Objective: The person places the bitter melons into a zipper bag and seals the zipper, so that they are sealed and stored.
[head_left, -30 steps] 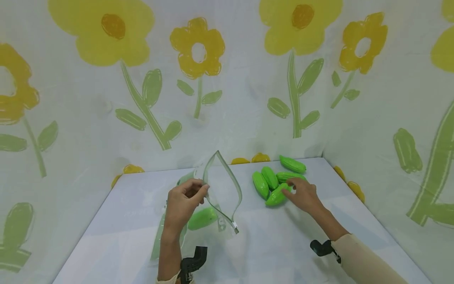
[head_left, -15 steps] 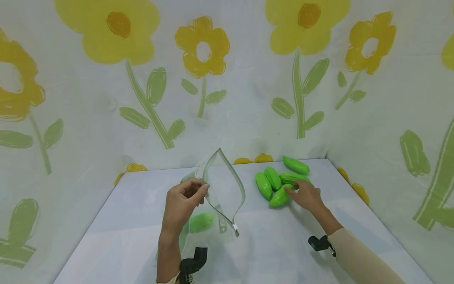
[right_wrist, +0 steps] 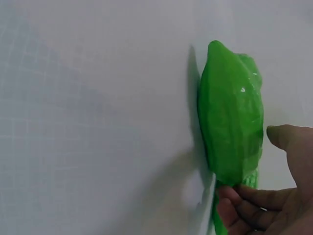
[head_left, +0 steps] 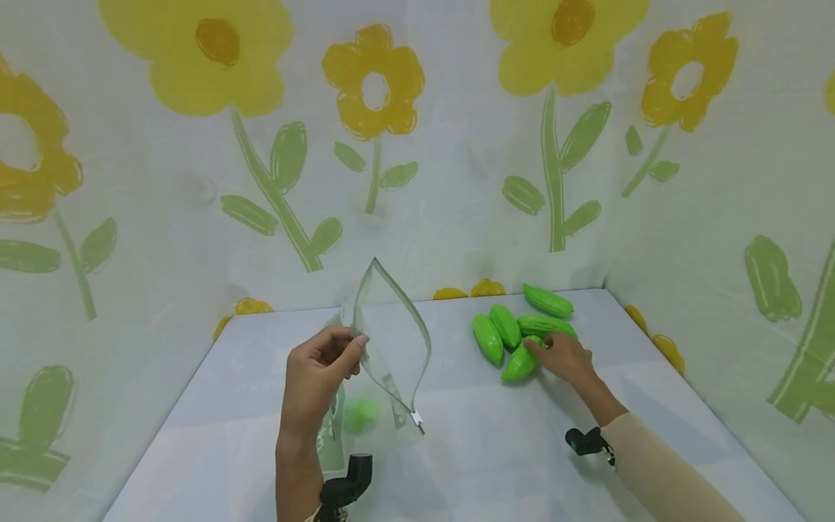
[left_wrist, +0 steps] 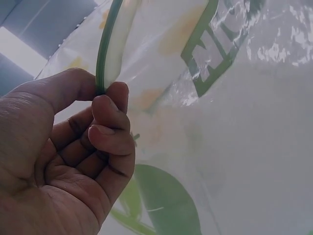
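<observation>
My left hand pinches the green-edged rim of a clear slider zip bag between thumb and fingers. The bag's mouth gapes, with the slider at its lower corner. Through the plastic shows a blurred green gourd. Green lettering marks the film in the left wrist view. At the right, my right hand holds the right end of a ribbed green gourd. In the right wrist view the fingers curl at the near end of this gourd, with the thumb close along its side.
Several more green gourds lie clustered beside the right hand, one near the table's back edge. The white table meets flower-printed curtains at the back and sides.
My right hand has closed in on the nearest gourd, which has turned and tilted slightly. My left hand has shifted a little left with the bag.
</observation>
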The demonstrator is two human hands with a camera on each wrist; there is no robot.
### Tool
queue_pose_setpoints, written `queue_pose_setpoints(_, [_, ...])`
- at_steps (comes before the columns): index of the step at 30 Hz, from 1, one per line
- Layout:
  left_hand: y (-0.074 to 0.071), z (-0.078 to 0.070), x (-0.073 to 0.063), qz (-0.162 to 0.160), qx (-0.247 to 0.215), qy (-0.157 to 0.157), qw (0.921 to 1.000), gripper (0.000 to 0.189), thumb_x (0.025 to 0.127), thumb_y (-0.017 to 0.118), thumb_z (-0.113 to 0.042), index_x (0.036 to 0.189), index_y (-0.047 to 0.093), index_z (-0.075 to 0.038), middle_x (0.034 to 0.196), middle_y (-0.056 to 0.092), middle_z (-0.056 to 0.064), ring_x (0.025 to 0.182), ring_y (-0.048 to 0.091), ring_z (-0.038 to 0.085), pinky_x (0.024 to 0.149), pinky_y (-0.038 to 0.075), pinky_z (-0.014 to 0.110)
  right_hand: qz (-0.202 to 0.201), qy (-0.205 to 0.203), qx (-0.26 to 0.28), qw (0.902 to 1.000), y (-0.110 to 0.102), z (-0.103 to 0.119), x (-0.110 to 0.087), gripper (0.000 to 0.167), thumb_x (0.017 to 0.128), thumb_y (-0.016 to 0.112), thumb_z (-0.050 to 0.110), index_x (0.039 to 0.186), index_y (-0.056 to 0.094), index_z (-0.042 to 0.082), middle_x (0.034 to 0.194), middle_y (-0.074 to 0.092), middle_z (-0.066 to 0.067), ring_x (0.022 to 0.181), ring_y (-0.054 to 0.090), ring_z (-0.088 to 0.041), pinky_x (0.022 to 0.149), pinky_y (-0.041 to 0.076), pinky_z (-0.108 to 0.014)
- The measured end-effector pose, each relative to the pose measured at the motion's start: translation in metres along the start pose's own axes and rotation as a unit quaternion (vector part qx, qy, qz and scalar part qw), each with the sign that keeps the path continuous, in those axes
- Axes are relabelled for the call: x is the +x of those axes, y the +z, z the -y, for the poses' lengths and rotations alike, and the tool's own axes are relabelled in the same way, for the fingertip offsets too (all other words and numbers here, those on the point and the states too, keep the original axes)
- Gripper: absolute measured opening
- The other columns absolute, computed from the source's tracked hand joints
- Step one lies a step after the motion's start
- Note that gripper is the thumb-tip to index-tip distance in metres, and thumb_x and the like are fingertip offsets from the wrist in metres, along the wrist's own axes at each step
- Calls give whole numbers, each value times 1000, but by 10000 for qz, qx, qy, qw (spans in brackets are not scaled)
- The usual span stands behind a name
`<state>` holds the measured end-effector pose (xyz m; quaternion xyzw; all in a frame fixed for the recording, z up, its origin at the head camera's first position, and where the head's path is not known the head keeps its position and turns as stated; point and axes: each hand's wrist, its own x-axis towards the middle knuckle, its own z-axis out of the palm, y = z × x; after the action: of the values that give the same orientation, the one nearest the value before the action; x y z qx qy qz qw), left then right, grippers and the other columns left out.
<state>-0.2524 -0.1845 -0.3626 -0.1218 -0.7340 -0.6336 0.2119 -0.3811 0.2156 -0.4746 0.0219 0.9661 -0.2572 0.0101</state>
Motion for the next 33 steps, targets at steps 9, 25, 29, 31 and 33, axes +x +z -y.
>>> queue_pose_setpoints(9, [4,1,1,118,10,-58,9999,9,92,75,-13,95,72,-5,72,62,9,62,57,22,57,48,33,302,464,950,9939,0,-8,2,72,98,56,55,115,63,-14,110,63,-29,98,61,-40,77,52,-47])
queue_pose_setpoints(25, [6,6,3,138,123,-115,9998,9,92,76,-16,96,73,-8,71,62,9,63,57,26,58,48,36,726,1025,2525,9594,-27,-25,-14,58,93,64,32,127,56,-15,112,66,-19,111,59,-35,93,45,-49])
queue_pose_setpoints(29, [6,5,3,157,181,-64,9997,9,92,75,-17,96,73,-9,72,62,8,64,58,26,57,48,33,723,917,2621,9579,-34,-27,-20,61,96,61,35,130,53,-16,117,63,-22,116,54,-38,99,42,-52])
queue_pose_setpoints(31, [7,6,3,184,219,-67,9996,9,92,75,-17,96,73,-10,71,62,8,64,58,27,57,48,31,725,829,2652,9579,-36,-27,-23,63,97,60,36,132,51,-16,123,60,-26,120,51,-41,104,39,-55])
queue_pose_setpoints(33, [8,7,2,188,232,-93,9995,9,92,75,-18,96,73,-10,71,62,8,65,58,28,57,47,30,749,725,2738,9561,-38,-26,-26,64,99,59,35,134,49,-17,129,56,-30,124,48,-43,107,35,-57])
